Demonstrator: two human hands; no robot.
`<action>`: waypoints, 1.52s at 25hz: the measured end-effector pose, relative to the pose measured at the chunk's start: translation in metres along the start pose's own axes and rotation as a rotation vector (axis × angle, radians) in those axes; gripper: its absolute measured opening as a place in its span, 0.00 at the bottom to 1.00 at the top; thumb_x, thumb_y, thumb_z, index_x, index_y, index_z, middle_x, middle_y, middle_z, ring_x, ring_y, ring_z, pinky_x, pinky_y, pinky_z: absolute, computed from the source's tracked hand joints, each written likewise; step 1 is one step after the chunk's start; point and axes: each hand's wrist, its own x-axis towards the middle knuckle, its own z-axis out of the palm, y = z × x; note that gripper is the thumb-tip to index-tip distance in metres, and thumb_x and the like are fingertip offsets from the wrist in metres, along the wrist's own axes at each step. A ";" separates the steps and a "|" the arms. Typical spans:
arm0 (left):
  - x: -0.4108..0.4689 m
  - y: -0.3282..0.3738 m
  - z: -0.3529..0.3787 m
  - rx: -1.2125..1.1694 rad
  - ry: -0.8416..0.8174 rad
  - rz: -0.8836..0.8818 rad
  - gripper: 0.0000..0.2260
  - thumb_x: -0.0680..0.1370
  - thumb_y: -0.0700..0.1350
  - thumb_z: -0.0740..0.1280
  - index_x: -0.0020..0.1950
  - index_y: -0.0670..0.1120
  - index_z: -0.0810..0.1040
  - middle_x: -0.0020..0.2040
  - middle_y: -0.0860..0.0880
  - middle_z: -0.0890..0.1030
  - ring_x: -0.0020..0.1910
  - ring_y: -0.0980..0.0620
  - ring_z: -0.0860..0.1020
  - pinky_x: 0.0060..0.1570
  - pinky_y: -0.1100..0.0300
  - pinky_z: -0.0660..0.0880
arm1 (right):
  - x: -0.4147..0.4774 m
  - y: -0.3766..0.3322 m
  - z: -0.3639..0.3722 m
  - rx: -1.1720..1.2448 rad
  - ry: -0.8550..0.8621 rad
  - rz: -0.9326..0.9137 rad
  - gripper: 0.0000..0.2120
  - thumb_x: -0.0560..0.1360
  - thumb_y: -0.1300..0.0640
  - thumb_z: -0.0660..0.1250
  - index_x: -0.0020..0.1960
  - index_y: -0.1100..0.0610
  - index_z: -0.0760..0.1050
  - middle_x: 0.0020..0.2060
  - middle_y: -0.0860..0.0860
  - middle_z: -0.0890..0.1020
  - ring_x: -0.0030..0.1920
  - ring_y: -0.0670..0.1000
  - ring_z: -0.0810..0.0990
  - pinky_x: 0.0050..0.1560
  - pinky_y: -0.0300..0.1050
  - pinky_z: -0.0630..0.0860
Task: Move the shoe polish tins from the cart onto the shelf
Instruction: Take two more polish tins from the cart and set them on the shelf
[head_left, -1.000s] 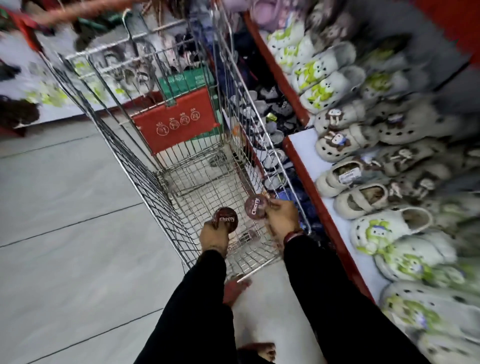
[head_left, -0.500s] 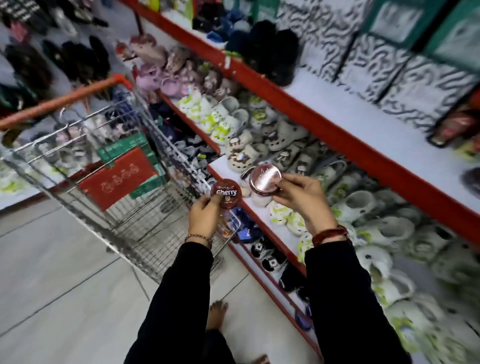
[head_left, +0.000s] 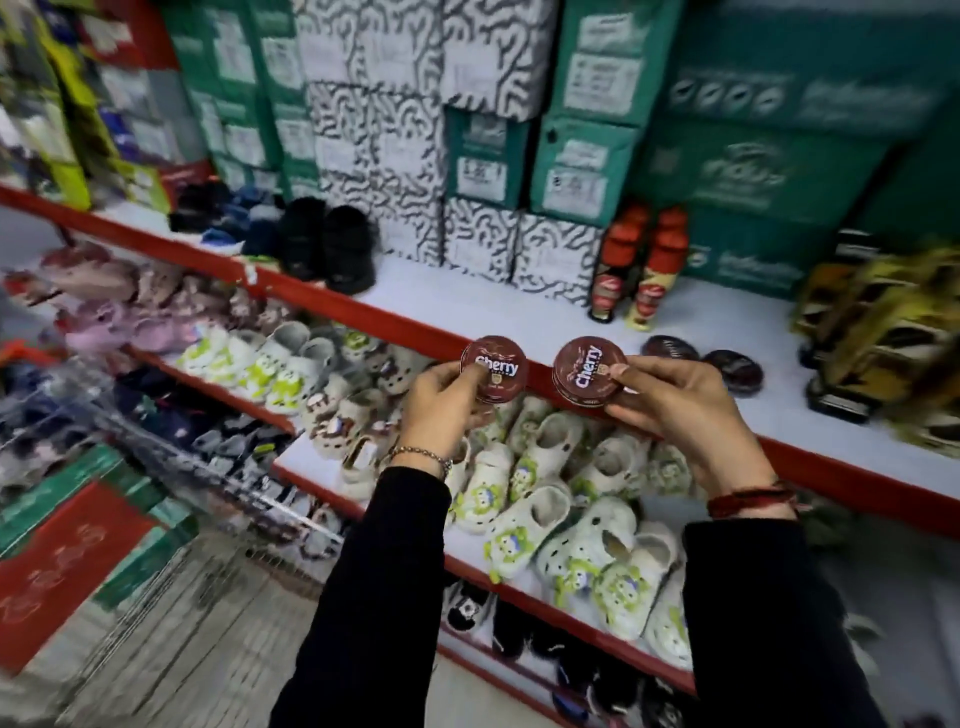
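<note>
Each of the hands pinched one tin, left hand (head_left: 441, 402) and right hand (head_left: 675, 410) raised before the shelf (head_left: 519, 317) front edge, labels up, seemingly ready to join the tins (head_left: 701, 358) there.

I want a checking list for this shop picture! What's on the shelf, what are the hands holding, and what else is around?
Surface: white shelf with red front edge, partly bare.
Job's things: two round maroon Cherry polish tins, one in the left hand, one in the right hand; two dark tins already on the shelf.
Clutter: two red-capped polish bottles, black shoes.
Hands: left hand, right hand, each gripping a tin.
Cables: nothing seen.
Surroundings: stacked green shoe boxes, white clogs below.
</note>
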 end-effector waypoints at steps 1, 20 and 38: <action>0.004 0.003 0.018 0.039 -0.046 0.015 0.05 0.77 0.44 0.67 0.41 0.49 0.78 0.46 0.41 0.83 0.37 0.47 0.81 0.41 0.54 0.82 | 0.001 -0.005 -0.018 0.012 0.059 -0.013 0.10 0.75 0.66 0.70 0.57 0.64 0.78 0.42 0.57 0.85 0.31 0.45 0.86 0.32 0.37 0.82; 0.049 0.005 0.160 1.285 -0.159 0.323 0.16 0.74 0.61 0.59 0.51 0.56 0.81 0.47 0.50 0.86 0.54 0.46 0.81 0.61 0.48 0.58 | 0.036 -0.005 -0.140 -0.728 0.595 0.054 0.09 0.74 0.61 0.67 0.48 0.58 0.87 0.53 0.57 0.86 0.55 0.57 0.83 0.56 0.43 0.77; 0.042 0.004 0.184 1.096 -0.462 0.460 0.22 0.76 0.40 0.62 0.71 0.45 0.73 0.68 0.42 0.76 0.66 0.42 0.75 0.65 0.54 0.72 | 0.041 -0.009 -0.125 -1.041 0.337 -0.130 0.27 0.75 0.71 0.55 0.70 0.55 0.75 0.72 0.53 0.74 0.69 0.54 0.74 0.70 0.45 0.70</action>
